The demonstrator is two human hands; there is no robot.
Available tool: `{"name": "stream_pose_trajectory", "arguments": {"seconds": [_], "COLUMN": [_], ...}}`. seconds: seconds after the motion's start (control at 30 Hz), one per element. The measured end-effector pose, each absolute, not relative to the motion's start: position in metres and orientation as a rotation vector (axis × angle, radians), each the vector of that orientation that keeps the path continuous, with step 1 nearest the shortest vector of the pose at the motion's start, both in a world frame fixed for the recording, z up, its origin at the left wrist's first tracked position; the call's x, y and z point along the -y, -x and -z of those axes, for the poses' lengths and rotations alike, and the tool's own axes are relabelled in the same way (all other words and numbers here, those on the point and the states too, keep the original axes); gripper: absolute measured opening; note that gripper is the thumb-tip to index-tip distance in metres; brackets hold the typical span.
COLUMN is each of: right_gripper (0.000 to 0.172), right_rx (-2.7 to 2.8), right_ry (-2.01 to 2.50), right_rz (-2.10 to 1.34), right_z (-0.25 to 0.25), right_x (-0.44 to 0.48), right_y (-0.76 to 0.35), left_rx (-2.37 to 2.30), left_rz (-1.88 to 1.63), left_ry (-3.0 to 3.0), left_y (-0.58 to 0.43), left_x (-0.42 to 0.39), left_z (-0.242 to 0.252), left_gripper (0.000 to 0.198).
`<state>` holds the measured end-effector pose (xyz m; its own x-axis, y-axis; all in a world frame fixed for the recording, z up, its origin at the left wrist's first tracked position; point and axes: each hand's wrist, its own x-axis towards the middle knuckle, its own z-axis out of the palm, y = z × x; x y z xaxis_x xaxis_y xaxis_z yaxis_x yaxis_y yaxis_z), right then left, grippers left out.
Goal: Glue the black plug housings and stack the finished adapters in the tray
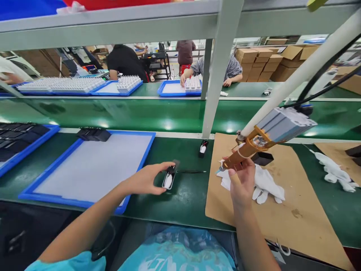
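My left hand (146,180) pinches a small black-and-white part (169,179) that rests on the green bench, just right of a blue-rimmed tray (84,169). My right hand (243,182) is closed round the orange handle of a hanging tool (248,148) with a grey body (284,124), held tilted over a brown cardboard sheet (299,210). White gloves (267,184) lie on the cardboard under that hand. A second small black-and-white part (203,148) sits farther back on the bench.
A dark tray (17,141) is at far left. A grey post (217,75) rises between bench and green conveyor (141,113). More white gloves (332,171) lie at right. Across the belt, people work at blue trays (177,89); cardboard boxes (262,62) are stacked behind.
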<state>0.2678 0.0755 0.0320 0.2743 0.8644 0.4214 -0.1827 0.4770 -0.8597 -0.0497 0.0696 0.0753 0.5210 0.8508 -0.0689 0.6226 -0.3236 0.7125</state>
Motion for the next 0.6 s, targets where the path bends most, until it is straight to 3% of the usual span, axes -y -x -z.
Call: {"name": "stream_pose_trajectory", "arguments": {"seconds": [0.3, 0.47, 0.6], "right_gripper": [0.045, 0.042, 0.041], "right_rx": [1.075, 1.063, 1.076], "right_ry": [0.753, 0.736, 0.745], "right_rz": [-0.754, -0.739, -0.791], "right_z": [-0.035, -0.042, -0.052], "right_x": [-0.077, -0.075, -0.068], "right_y": [-0.263, -0.254, -0.237], "left_rx": [-1.246, -1.32, -1.322], "left_rz": [-0.382, -0.551, -0.625], "left_ry": [-1.798, -1.8, -1.828], "left_y": [0.05, 0.043, 0.045], "left_x": [-0.005, 0.001, 0.006], "left_z": [-0.029, -0.02, -0.017], "left_gripper": [0.089, 0.06, 0.054]}}
